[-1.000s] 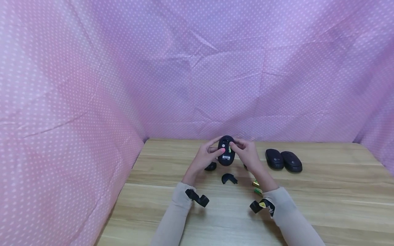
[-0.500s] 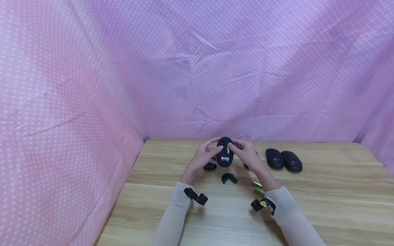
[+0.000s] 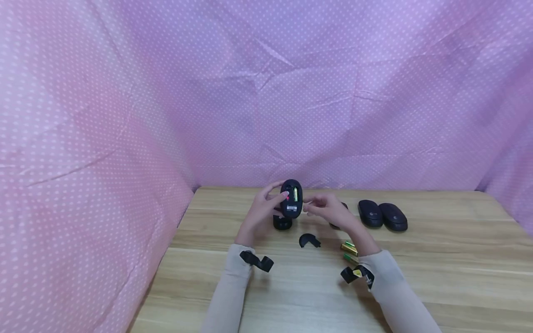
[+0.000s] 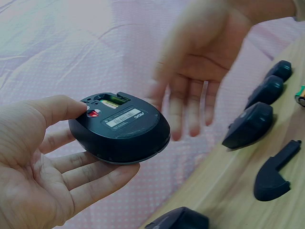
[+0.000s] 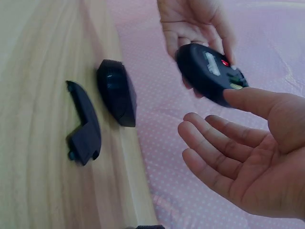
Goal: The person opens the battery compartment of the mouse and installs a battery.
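A black oval plastic mouse (image 3: pixel 293 200) is gripped by the left hand (image 3: pixel 259 209), raised beyond a black curved plastic cover (image 3: pixel 307 238); beyond that cover, rightward, the right hand (image 3: pixel 329 209) is held relaxed, nothing gripped. Light, stiff handling is expected; its smooth sides should be pinched.

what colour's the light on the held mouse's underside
The light is red, best in left wrist view.

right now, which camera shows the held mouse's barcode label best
The left wrist view: the barcode label has distinct stripes there. The head view shows it tiny; the right wrist view, blurred.
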The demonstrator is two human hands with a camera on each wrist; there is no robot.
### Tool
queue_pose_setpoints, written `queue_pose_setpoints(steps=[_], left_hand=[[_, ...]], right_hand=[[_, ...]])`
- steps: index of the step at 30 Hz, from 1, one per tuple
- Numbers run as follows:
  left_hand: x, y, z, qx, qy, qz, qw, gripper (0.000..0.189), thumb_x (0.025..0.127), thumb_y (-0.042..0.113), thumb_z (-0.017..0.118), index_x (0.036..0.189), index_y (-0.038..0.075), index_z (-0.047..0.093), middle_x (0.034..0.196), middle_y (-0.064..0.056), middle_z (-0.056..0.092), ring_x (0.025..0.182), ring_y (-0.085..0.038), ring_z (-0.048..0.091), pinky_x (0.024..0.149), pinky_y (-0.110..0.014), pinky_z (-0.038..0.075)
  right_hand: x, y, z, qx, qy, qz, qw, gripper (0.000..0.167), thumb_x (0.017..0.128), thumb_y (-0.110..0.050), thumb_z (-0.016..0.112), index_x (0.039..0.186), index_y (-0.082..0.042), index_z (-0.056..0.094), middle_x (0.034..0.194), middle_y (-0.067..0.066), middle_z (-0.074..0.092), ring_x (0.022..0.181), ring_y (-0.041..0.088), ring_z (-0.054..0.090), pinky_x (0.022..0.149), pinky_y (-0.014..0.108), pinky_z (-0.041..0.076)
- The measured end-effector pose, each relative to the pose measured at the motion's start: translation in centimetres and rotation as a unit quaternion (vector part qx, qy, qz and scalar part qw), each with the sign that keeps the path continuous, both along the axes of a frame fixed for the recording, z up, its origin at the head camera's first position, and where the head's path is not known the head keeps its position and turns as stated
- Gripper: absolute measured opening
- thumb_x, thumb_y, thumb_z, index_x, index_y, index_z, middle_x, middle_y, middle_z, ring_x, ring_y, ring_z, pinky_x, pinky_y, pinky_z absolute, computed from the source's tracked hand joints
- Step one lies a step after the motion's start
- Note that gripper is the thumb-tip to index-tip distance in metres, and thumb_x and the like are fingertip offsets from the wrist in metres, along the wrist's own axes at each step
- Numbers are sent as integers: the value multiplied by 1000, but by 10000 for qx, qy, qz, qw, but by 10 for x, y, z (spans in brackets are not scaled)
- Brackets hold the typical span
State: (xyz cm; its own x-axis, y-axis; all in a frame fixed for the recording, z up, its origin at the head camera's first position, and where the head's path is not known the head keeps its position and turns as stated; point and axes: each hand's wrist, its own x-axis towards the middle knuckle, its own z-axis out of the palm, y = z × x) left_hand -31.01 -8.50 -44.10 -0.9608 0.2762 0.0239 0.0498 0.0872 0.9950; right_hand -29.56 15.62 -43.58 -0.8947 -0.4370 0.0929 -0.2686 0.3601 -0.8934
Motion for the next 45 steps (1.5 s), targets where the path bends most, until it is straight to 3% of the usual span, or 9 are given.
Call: queue_pose_setpoints(steps=[6, 10, 16, 20, 29, 37, 45], left_hand=[[0, -7, 2, 260, -50, 65, 9996, 47, 101, 30, 65, 145, 23, 54, 119, -23, 71, 89, -20, 75, 86, -53, 62], [0, -8, 3, 281, -14, 50, 9996, 45, 101, 30, 65, 144, 24, 56, 119, -22, 72, 88, -20, 75, 87, -55, 61], [0, -8, 3, 296, 6, 60, 9995, 44, 101, 27, 65, 144, 23, 57, 122, -22, 71, 90, -22, 75, 82, -52, 63], [0, -7, 3, 328, -62, 70, 9994, 45, 100, 26, 66, 144, 23, 57, 120, -23, 71, 91, -22, 75, 82, -50, 63], [1, -5, 3, 256, -186, 12, 9995, 45, 101, 27, 65, 145, 23, 55, 124, -23, 70, 94, -23, 75, 81, -44, 64], [1, -4, 4, 221, -164, 1, 9996, 44, 100, 28, 66, 144, 23, 57, 124, -22, 70, 98, -25, 74, 76, -39, 64], [1, -5, 2, 93, -160, -13, 9998, 45, 102, 26, 63, 145, 23, 55, 123, -20, 71, 98, -27, 74, 79, -42, 64]], right_hand=[[4, -1, -5, 995, -69, 306, 9945, 30, 95, -11, 67, 121, 4, 68, 94, 13, 74, 84, 15, 65, 76, 28, 52], [4, -1, -12, 1450, -54, 631, 9874, 27, 91, -7, 69, 116, 3, 70, 83, 5, 70, 72, 12, 59, 67, 25, 50], [4, -1, -20, 1876, -179, 969, 9773, 26, 87, -7, 77, 112, -1, 72, 82, 1, 70, 70, 11, 59, 63, 24, 51], [6, -2, -22, 2060, -196, 1011, 9731, 25, 84, -7, 81, 107, -3, 73, 81, 1, 71, 70, 11, 60, 63, 25, 51], [17, -7, -27, 2683, -7, 658, 9611, 35, 78, -11, 87, 109, -7, 71, 79, 1, 65, 72, 14, 56, 65, 28, 47], [17, -7, -27, 2777, 92, 756, 9577, 33, 77, 4, 81, 107, -7, 72, 78, 3, 63, 71, 15, 55, 64, 28, 47], [11, -2, -27, 2439, -134, 1253, 9616, 35, 77, 9, 77, 107, -8, 73, 86, 3, 65, 76, 15, 55, 65, 26, 49]])
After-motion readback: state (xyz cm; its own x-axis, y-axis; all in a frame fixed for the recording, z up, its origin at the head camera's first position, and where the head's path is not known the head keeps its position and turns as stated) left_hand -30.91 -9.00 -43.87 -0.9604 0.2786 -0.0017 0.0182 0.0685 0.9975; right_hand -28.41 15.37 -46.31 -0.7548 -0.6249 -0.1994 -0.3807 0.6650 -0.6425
